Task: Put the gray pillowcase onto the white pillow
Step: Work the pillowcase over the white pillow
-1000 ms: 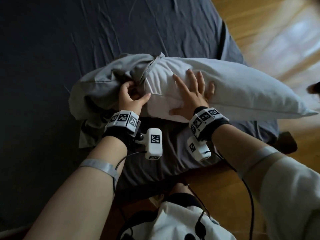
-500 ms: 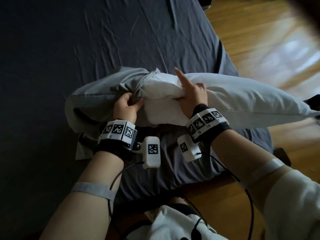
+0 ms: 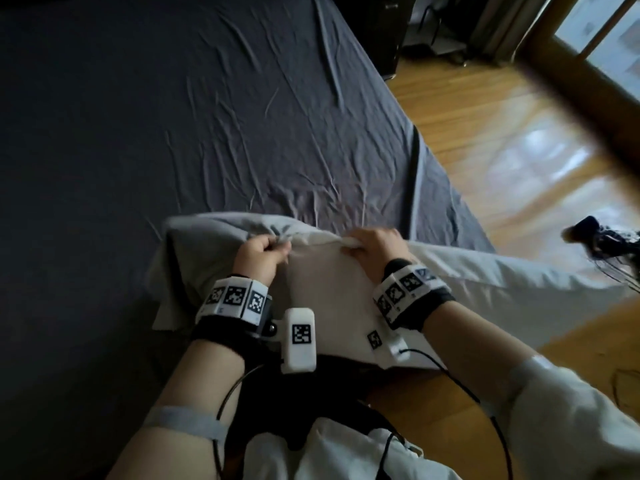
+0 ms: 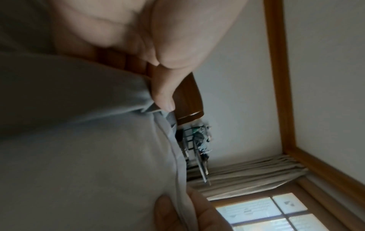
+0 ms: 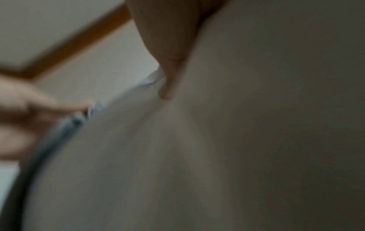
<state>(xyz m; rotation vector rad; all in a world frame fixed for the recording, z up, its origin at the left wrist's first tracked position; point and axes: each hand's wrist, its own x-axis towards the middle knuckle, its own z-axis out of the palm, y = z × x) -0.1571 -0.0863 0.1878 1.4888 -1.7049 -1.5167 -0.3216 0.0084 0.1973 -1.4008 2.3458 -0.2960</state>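
Your head camera looks steeply down on the bed [image 3: 173, 116], while both wrist cameras, close and seemingly upturned, share the white pillow [image 3: 329, 289].

Domestic bedroom. Bed [image 3: 207, 116] with a creased dark gray fitted sheet fills most of the head view. Polished wood plank floor [image 3: 485, 140] beside the bed on its right. Pale pleated curtains [image 4: 247, 173] and a wood-framed window [image 4: 276, 214] beyond the bed, seen from the left wrist. White walls with wood trim [image 4: 276, 78] above.
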